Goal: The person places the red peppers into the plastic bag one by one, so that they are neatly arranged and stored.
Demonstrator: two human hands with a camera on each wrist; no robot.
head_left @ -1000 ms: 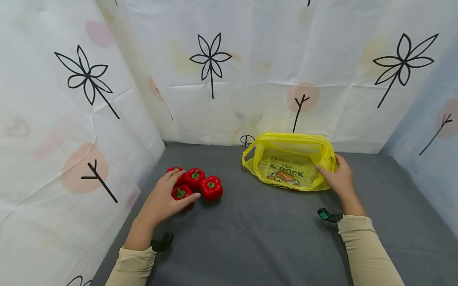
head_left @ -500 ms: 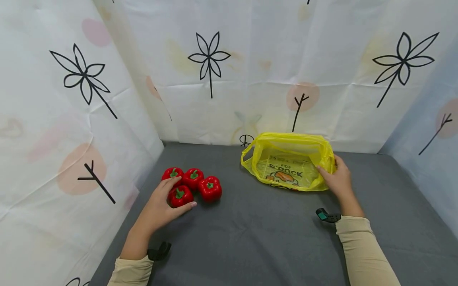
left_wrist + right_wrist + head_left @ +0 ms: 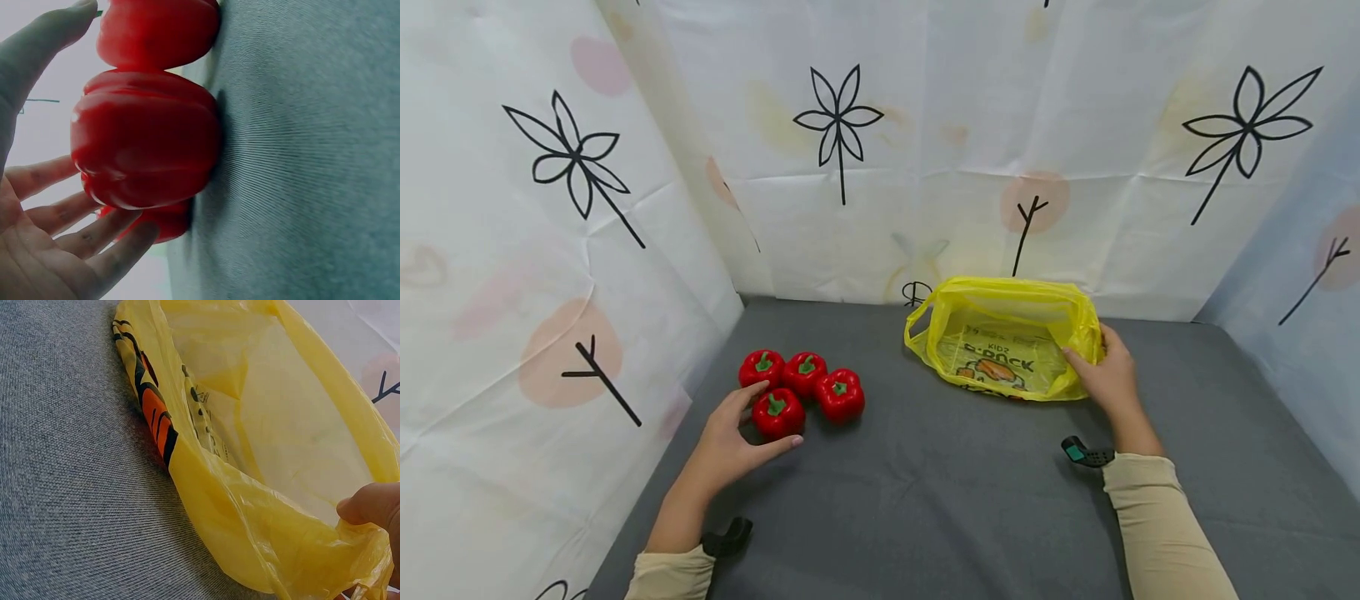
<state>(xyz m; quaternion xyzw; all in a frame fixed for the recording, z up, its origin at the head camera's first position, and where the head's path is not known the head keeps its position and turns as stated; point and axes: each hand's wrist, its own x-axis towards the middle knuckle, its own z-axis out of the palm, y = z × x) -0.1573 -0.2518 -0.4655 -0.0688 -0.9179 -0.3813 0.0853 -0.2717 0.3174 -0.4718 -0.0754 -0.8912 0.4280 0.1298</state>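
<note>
My left hand (image 3: 726,442) is spread around the left side of the nearest red bell pepper (image 3: 778,414), thumb in front and fingers behind. In the left wrist view the fingers (image 3: 84,237) reach along this pepper without curling round it. Behind it stand more peppers: one at the back left (image 3: 762,367), one at the back middle (image 3: 805,374) and one to the right (image 3: 841,396), all with green stems up. My right hand (image 3: 1111,375) pinches the right edge of a yellow plastic bag (image 3: 951,367), the thumb inside its mouth. The bag gapes toward me, with printing visible inside.
A grey cloth (image 3: 910,500) covers the table. White printed curtains (image 3: 925,125) enclose the back and both sides, close behind the bag. A black wrist strap device (image 3: 727,538) sits on the left wrist, another device (image 3: 1086,452) on the right.
My left hand has drawn back toward me and down from above the peppers to the side of the nearest one. My right hand and the bag have stayed put.
</note>
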